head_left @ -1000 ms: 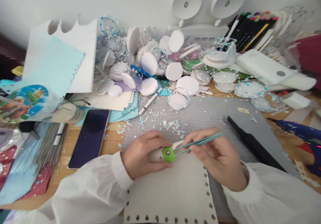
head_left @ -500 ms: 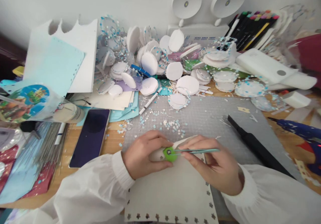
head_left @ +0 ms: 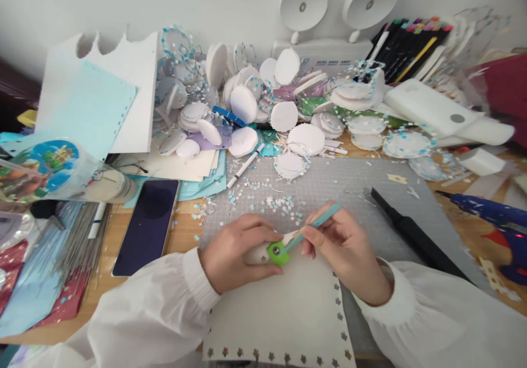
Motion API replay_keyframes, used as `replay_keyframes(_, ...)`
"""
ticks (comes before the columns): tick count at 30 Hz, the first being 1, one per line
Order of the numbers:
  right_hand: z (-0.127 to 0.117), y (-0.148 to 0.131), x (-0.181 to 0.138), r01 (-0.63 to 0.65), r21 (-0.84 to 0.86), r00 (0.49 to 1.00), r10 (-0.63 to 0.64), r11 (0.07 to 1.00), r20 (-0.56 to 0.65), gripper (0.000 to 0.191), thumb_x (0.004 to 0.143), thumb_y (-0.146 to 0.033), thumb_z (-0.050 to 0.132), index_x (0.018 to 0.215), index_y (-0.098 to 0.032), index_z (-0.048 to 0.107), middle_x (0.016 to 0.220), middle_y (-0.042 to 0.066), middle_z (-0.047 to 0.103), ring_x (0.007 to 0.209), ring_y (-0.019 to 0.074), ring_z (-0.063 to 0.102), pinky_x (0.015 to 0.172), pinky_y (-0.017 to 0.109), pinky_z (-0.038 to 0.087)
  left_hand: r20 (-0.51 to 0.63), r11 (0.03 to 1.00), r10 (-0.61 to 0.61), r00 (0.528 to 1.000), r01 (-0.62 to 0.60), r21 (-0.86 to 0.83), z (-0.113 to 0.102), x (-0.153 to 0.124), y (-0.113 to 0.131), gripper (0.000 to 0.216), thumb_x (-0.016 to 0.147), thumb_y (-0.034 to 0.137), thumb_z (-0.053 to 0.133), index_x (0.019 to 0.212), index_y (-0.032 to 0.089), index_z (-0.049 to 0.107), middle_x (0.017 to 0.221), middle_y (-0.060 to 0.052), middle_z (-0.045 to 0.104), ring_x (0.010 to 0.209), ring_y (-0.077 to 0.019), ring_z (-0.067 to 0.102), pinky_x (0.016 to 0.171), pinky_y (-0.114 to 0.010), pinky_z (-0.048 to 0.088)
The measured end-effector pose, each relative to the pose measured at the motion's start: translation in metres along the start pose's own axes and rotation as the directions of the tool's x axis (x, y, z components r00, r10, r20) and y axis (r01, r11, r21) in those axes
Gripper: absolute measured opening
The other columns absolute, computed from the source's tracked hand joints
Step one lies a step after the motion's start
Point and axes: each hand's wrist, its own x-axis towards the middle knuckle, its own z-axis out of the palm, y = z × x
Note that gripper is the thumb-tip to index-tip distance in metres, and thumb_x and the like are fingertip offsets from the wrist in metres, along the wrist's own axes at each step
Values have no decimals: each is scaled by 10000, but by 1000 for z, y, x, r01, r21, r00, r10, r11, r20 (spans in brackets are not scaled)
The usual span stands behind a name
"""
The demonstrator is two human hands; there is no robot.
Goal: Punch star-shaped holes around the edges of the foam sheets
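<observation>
My left hand (head_left: 236, 252) is closed round a small white and green paper punch (head_left: 275, 254), which sits at the top edge of a white sheet (head_left: 284, 313) with flower-shaped holes along its borders. My right hand (head_left: 343, 247) pinches teal tweezers (head_left: 315, 227) whose tips point down into the punch's green part. Both hands rest over a grey cutting mat (head_left: 337, 192) strewn with tiny blue and white paper flowers (head_left: 280, 203).
A dark phone (head_left: 148, 225) lies left of the mat. A pile of white discs (head_left: 284, 110) fills the back. A black bar (head_left: 411, 230) and a blue glue gun (head_left: 494, 217) lie at the right; marker pens (head_left: 411, 44) stand at the back right. Papers and a plastic bag (head_left: 53, 170) crowd the left.
My right hand has tilted the tweezers from nearly level to a steeper slant, with the tips staying at the punch. My left hand and the punch have stayed put.
</observation>
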Motion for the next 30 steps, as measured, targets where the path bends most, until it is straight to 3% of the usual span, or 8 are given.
replay_keyframes(3, -4, 1, 2, -6, 21, 999, 7, 1000, -34, 136, 844, -253, 626, 775, -207, 518, 598, -33, 594, 494, 87, 578, 443, 183, 471, -1, 1000, -1, 1000, 1, -9, 0, 0, -1, 398, 733, 342, 730, 1061, 143, 622, 948, -103, 633, 883, -202, 605, 782, -323, 514)
replay_keyframes(8, -13, 4, 8, 101, 35, 982, -94, 994, -166, 99, 856, -235, 617, 821, -215, 525, 719, -12, 618, 565, 96, 586, 515, 220, 492, -3, 1000, -12, 1000, 12, 4, 0, 0, -1, 395, 734, 348, 728, 1059, 151, 622, 961, -104, 636, 902, -204, 606, 800, -327, 512)
replay_keyframes(10, -13, 2, 8, 130, 19, 982, -126, 991, -144, 82, 864, -221, 603, 838, -219, 524, 764, -3, 624, 581, 97, 589, 539, 229, 501, 1, 1000, -19, 1000, 19, 8, 0, 0, 0, 389, 738, 353, 723, 1063, 165, 620, 965, -98, 637, 904, -202, 609, 802, -326, 514)
replay_keyframes(17, -6, 1, -2, 208, -92, 973, -196, 974, 119, 130, 858, -133, 576, 913, -249, 553, 830, 18, 594, 730, 133, 614, 595, 241, 516, -4, 1000, 10, 1000, -10, 4, -1, 1, 1, 393, 737, 334, 723, 1065, 150, 610, 955, -100, 636, 878, -196, 609, 785, -316, 518)
replay_keyframes(24, -1, 5, -3, 219, -116, 976, -215, 969, 46, 138, 845, -124, 588, 813, -227, 502, 720, -26, 522, 617, 101, 570, 575, 233, 488, -9, 1000, 17, 1000, -17, 17, 0, 1, 0, 380, 748, 337, 709, 1053, 130, 616, 945, -110, 634, 868, -201, 604, 771, -319, 517)
replay_keyframes(30, 1, 2, -1, 87, -106, 996, -89, 991, -20, 160, 853, -231, 604, 770, -209, 469, 628, -39, 520, 535, 94, 551, 492, 218, 454, -5, 1000, 7, 1000, -7, 10, 0, 0, -1, 387, 751, 355, 701, 1074, 161, 610, 954, -100, 630, 870, -198, 605, 771, -319, 513)
